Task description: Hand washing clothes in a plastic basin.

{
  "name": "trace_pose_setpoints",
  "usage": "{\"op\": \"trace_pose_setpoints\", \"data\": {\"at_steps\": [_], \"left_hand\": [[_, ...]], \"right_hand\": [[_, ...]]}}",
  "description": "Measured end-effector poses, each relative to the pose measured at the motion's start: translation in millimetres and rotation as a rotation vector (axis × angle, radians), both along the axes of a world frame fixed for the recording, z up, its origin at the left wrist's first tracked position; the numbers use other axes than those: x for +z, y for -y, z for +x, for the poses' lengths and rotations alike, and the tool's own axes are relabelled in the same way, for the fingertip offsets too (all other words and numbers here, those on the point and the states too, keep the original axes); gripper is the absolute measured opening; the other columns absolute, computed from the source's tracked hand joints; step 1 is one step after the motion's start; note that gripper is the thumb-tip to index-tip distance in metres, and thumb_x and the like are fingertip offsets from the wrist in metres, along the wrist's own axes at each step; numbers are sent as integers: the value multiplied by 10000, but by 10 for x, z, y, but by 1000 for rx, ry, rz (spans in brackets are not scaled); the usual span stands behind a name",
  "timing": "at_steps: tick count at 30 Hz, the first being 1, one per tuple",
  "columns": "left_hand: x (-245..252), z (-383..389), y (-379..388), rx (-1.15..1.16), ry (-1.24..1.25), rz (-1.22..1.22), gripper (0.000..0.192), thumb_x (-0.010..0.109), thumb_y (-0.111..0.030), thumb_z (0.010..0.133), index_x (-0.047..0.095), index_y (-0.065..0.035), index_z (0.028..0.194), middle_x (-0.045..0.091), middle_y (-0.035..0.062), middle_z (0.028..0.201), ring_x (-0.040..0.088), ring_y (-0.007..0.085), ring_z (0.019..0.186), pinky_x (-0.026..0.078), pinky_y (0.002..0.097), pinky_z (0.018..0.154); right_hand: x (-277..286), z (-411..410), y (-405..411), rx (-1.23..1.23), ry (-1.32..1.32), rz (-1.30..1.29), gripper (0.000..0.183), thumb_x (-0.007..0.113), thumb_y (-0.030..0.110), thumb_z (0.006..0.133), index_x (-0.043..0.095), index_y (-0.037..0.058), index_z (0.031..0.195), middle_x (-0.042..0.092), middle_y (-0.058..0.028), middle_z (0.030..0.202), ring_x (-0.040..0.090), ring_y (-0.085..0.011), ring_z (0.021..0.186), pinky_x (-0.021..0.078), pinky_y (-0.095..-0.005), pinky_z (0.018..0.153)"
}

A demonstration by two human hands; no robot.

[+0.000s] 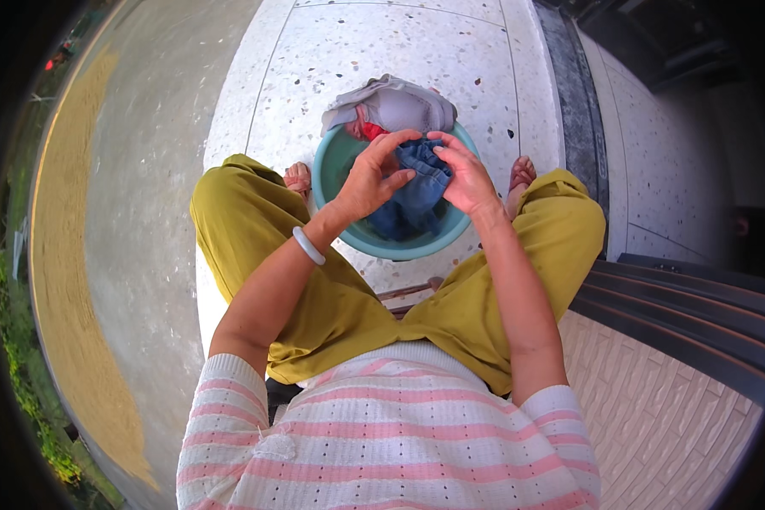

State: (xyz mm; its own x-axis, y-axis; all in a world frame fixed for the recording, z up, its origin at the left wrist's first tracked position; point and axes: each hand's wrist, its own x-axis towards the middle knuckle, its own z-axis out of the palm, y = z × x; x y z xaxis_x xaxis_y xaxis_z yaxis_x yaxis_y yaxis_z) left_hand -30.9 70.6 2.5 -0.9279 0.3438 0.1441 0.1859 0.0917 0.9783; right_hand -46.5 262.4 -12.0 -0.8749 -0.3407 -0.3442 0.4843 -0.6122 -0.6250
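Observation:
Both my hands are over a round green plastic basin (pixel 322 220) that stands between my feet. A blue denim garment (pixel 424 172) is bunched between them, its upper part raised near the rim and its lower part hanging into the basin. My right hand (pixel 466 175) pinches its right side between thumb and fingers. Curved around the left side is my left hand (pixel 376 169), thumb and index finger apart; whether its other fingers grip the cloth is hidden. A pale grey garment (pixel 401 108) with red cloth (pixel 373 131) drapes over the basin's far rim.
My knees in olive trousers (pixel 248 223) flank the basin. Beneath it lies speckled terrazzo floor (pixel 382 44). Concrete ground (pixel 159 159) stretches along the left. To the right are a dark door sill (pixel 577 95), dark ridged panel (pixel 682 306) and pale wall tiles (pixel 637 395).

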Motion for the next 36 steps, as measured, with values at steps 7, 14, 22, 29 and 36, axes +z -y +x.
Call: {"op": "trace_pose_setpoints", "data": {"at_steps": [7,14,22,29,36], "left_hand": [[-72,14,15,56,-69,-98,210,667,90,776,624,-5,959,498,82,1199,579,111,942,499,239,754],[-82,-4,36,55,-111,-69,193,681,82,743,624,0,908,579,118,1107,638,162,846,515,270,701],[23,-38,286,83,-86,-144,191,663,106,754,623,16,917,570,100,1171,620,144,939,525,259,790],[151,164,154,3,-75,-148,172,652,121,760,625,22,898,560,111,1195,612,163,1009,529,273,857],[104,197,252,93,-175,-232,145,663,108,741,607,32,851,605,96,1061,633,153,924,528,261,803]], "right_hand": [[2,1,32,-88,10,36,203,536,73,906,529,89,1108,596,-74,984,593,-163,873,529,-319,743],[-332,-22,6,63,-390,1065,229,680,143,837,555,38,998,610,-69,922,605,-127,806,531,-274,702],[-268,-202,-232,-30,-170,659,331,695,246,826,578,-14,993,597,-75,801,633,-178,708,507,-284,579],[-279,14,88,202,-45,469,407,785,178,733,598,-20,1036,630,-54,839,604,-123,666,473,-225,517],[-190,-100,-230,39,-625,1490,202,758,112,702,664,19,854,648,-83,720,617,-195,652,490,-305,595]]}}
